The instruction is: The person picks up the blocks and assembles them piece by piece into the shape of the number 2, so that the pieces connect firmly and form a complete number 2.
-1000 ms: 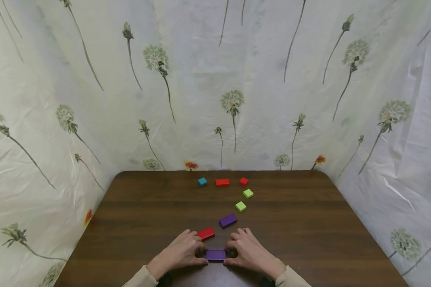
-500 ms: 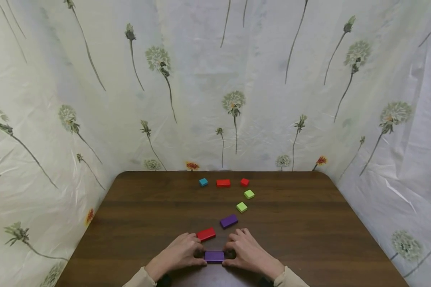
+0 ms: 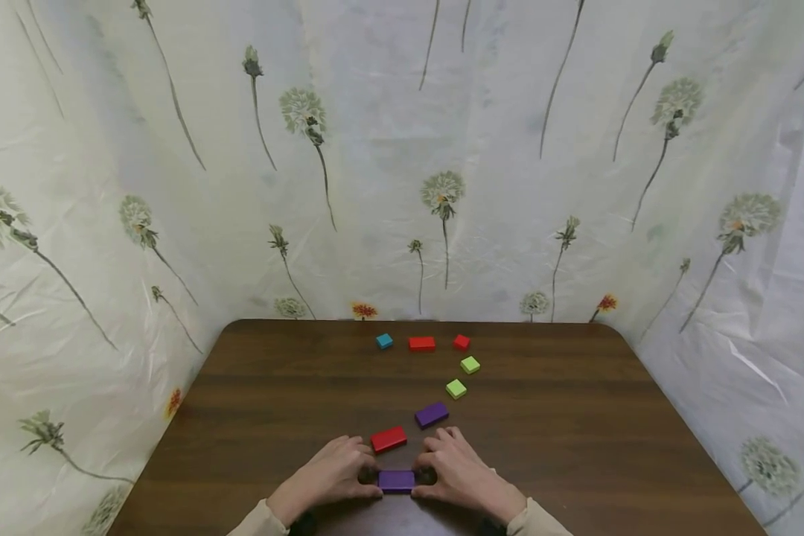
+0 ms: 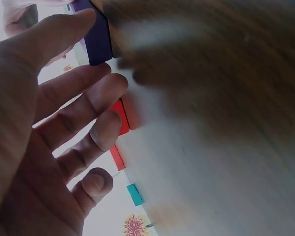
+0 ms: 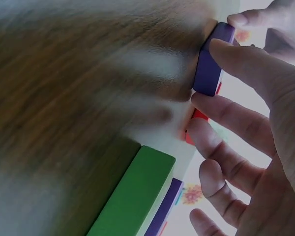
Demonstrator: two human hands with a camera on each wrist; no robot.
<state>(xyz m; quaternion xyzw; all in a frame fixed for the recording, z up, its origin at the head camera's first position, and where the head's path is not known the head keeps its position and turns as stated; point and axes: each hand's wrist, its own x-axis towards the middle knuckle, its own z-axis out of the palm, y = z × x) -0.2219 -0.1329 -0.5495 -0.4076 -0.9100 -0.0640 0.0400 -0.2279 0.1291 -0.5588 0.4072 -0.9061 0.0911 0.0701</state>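
Between my two hands is a purple block [image 3: 396, 482] at the near side of the dark wooden table. My left hand [image 3: 331, 470] pinches its left end between thumb and forefinger, as the left wrist view shows at the purple block [image 4: 97, 39]. At the opposite end my right hand [image 3: 465, 473] pinches it the same way; the other fingers are spread loosely. Just beyond lies a red block [image 3: 388, 439], and farther right a second purple block [image 3: 432, 415]. In the right wrist view a long green block [image 5: 132, 194] lies near my right hand; the head view does not show it.
Two light green square blocks [image 3: 456, 388] lie behind the second purple block. Along the far table edge are a small red block [image 3: 461, 342], a longer red block [image 3: 421, 344] and a small blue block [image 3: 384, 341]. A dandelion-patterned curtain [image 3: 375, 186] surrounds the table [image 3: 275, 402].
Both hands have stayed on the purple block, which has shifted slightly left and nearer relative to the red block. The whole head view has drifted a little.
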